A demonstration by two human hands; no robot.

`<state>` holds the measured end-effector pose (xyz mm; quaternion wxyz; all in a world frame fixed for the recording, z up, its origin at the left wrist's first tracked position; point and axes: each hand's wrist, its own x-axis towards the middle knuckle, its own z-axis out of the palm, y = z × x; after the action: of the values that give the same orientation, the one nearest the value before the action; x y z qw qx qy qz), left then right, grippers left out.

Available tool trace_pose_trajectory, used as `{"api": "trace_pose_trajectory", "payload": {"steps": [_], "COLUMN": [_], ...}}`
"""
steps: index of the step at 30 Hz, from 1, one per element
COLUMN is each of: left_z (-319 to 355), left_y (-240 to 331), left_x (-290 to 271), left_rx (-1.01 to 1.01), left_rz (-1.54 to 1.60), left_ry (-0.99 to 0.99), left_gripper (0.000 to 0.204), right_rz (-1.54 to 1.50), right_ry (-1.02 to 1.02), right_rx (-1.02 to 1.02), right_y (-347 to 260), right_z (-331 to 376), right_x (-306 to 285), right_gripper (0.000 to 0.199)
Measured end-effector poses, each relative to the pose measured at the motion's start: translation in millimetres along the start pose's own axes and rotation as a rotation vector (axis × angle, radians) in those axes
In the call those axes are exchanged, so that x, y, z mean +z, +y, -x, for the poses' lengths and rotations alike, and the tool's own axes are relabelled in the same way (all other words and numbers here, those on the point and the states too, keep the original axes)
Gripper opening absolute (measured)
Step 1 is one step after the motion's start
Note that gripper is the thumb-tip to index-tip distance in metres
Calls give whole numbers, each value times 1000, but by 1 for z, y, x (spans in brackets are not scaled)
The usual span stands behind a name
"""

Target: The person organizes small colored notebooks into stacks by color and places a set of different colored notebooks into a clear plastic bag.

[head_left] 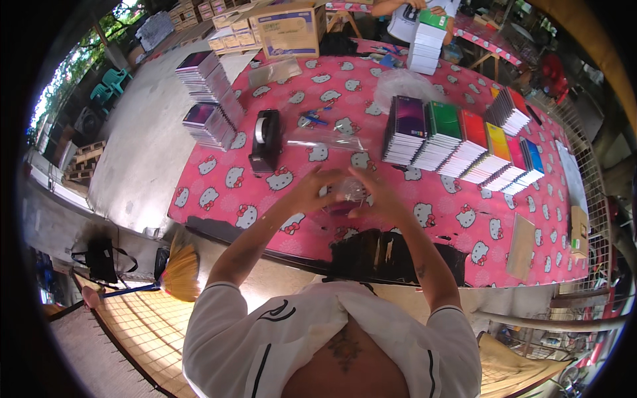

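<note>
My left hand [317, 189] and my right hand [376, 190] meet at the near middle of the table, fingers curled around a clear plastic wrap [352, 188]. Just below the wrap a dark purple notebook cover [342, 208] shows, partly hidden by my hands; how many notebooks are there I cannot tell. Beyond my left hand stands a black tape dispenser [265, 147] with a pale roll. A flat strip of clear plastic [326, 140] lies past my fingertips. To the right of my right hand, spiral notebooks with purple covers [406, 126] stand stacked.
Green [443, 123], red [472, 132] and yellow notebook stacks [496, 142] continue rightward. More purple notebook stacks [207, 123] stand at the table's left edge. Scissors [315, 118] lie mid-table. Across the table a person [405, 23] handles a tall notebook stack [424, 50]. A carton [288, 33] stands behind.
</note>
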<state>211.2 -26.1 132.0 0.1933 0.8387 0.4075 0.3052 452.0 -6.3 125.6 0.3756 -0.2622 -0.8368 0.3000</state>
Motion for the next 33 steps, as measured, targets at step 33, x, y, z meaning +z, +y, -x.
{"api": "trace_pose_trajectory", "payload": {"steps": [33], "left_z": [24], "left_y": [-78], "left_x": [-15], "left_rx": [-312], "left_rz": [-427], "left_ry": [789], "left_gripper": [22], "right_rz": [-4], "right_ry": [237], "right_rx": [268], "right_y": [16], "right_z": [11], "right_x": [33], "right_gripper": [31]}}
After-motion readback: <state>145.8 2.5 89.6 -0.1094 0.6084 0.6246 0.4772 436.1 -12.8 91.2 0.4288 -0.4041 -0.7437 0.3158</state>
